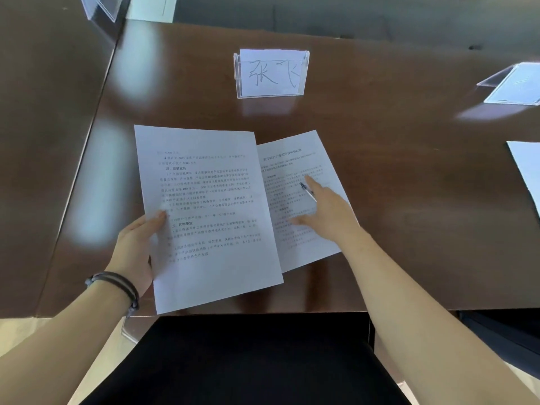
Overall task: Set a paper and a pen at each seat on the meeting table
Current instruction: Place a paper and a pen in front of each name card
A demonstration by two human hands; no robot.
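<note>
My left hand point(136, 252) grips a printed sheet or thin stack of paper point(204, 211) by its left edge, held just above the table's near edge. A second printed sheet point(295, 249) lies flat on the dark wooden table point(409, 200), partly under the held paper. My right hand point(327, 210) rests palm down on that flat sheet with fingers spread. A pen point(307, 192) with a dark tip shows beside the index finger; whether the hand grips it or it lies on the sheet is unclear.
A clear name-card holder point(271, 73) with handwritten characters stands behind the papers. Another holder point(514, 84) sits at the right, one more point(98, 7) at the top left. A white sheet point(526, 171) lies at the right edge. A black chair seat point(248, 361) is below the table edge.
</note>
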